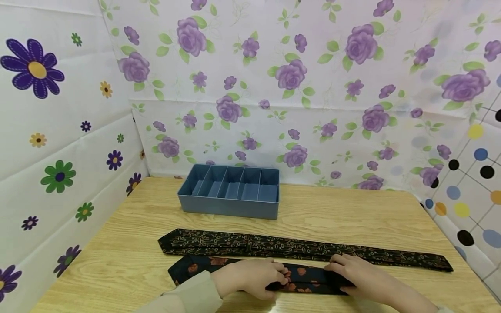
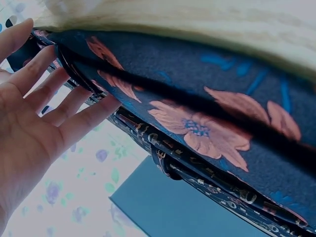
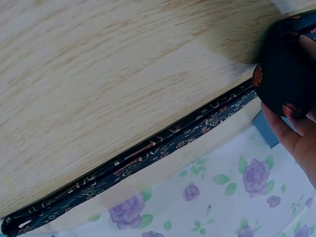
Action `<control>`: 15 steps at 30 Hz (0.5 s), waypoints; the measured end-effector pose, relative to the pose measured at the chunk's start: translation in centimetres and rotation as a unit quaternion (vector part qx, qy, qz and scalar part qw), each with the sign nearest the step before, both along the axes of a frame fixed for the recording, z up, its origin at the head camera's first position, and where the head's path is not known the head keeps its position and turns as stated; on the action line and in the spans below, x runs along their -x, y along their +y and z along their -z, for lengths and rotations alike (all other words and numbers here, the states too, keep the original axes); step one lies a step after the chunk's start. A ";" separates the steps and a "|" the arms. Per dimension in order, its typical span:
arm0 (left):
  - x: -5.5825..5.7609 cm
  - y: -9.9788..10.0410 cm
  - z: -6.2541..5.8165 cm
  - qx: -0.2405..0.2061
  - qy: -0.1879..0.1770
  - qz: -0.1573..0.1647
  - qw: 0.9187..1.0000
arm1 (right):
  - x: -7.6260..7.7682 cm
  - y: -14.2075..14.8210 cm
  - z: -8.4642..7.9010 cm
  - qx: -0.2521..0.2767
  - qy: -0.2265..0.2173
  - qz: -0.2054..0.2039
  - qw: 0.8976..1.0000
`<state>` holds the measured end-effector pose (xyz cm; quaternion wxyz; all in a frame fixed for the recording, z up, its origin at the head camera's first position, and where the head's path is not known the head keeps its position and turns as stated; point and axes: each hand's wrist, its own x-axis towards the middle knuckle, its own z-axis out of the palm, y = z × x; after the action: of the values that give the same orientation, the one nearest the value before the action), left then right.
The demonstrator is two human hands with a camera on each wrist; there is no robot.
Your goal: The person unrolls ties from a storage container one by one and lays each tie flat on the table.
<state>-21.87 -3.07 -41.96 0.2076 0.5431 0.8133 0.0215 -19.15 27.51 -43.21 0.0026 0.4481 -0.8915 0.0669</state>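
Observation:
A dark navy necktie with orange flowers (image 1: 301,271) lies across the front of the table, its wide pointed end at the left. My left hand (image 1: 260,276) touches it near the middle. In the left wrist view that hand (image 2: 44,108) has fairly straight fingers along the tie's edge, with the thumb apart. My right hand (image 1: 362,276) grips the tie's right end, where it is folded over. The right wrist view shows the folded end (image 3: 281,74) between thumb and fingers. Just behind lies a black necktie with a small gold-toned pattern (image 1: 219,243), stretched out lengthwise.
A blue-grey box (image 1: 231,208) with several compartments stands at the back of the wooden table (image 1: 332,213). Behind it hangs a white cloth with purple roses (image 1: 250,104). Patterned cloths also hang at the left and right sides.

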 end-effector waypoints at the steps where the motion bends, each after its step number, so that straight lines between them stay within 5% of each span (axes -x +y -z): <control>1: 0.0 -0.1 0.0 -0.001 -0.002 -0.002 1.000 | 0.0 0.0 0.0 -0.002 -0.004 0.002 1.000; 10: -0.1 -0.3 0.0 -0.002 -0.006 -0.014 1.000 | 0.0 0.0 -0.1 -0.022 -0.041 0.025 0.999; 15: -0.1 0.0 0.2 -0.006 0.024 -0.003 1.000 | 0.0 0.1 -0.1 -0.017 -0.039 0.022 0.999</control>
<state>-21.80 -3.12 -42.13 0.1845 0.5424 0.8195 0.0136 -19.16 27.65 -43.14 -0.0383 0.4257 -0.9014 0.0693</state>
